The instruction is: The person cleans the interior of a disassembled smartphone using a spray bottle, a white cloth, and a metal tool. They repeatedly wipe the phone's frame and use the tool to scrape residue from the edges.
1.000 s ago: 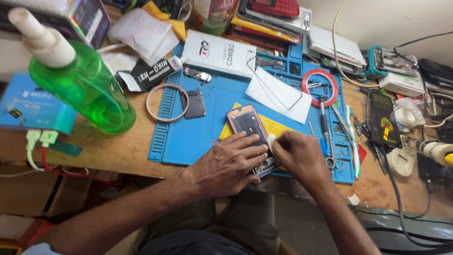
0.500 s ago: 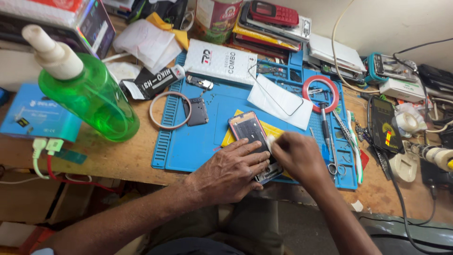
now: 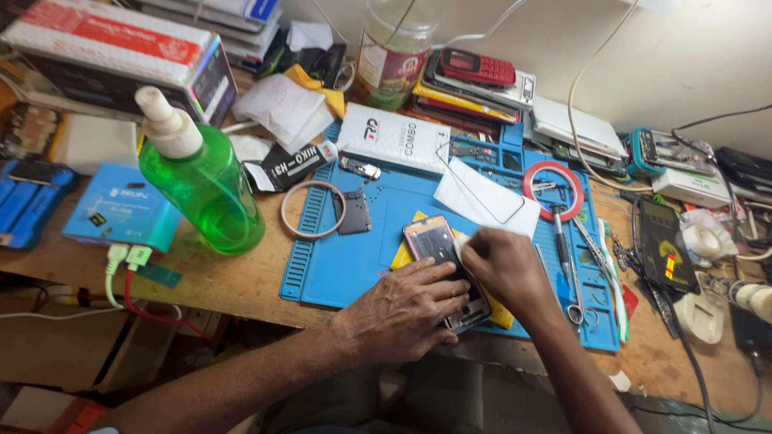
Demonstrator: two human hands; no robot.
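Wooden tabletop (image 3: 233, 281) carries a blue work mat (image 3: 354, 265) at centre, with cluttered boxes and cables along the far edge. A green spray bottle (image 3: 201, 189) stands upright to the left of the mat, well apart from the work. A white box (image 3: 394, 138) lies at the mat's far edge, a red tape ring (image 3: 553, 190) sits on its far right part, and tweezers (image 3: 591, 253) lie along its right side.

The phone (image 3: 438, 245) lies flat on the mat over a yellow sheet (image 3: 402, 253), its long axis running from far left to near right. Its pinkish frame and dark open face show at the far end; the near end is covered by both hands.

The left hand (image 3: 402, 309) rests flat on the phone's near half, fingers spread, pinning it. The right hand (image 3: 503, 269) is closed around a small white wad (image 3: 466, 243), pressed to the phone's right edge. Both hands touch the phone; the right works nearer its middle.
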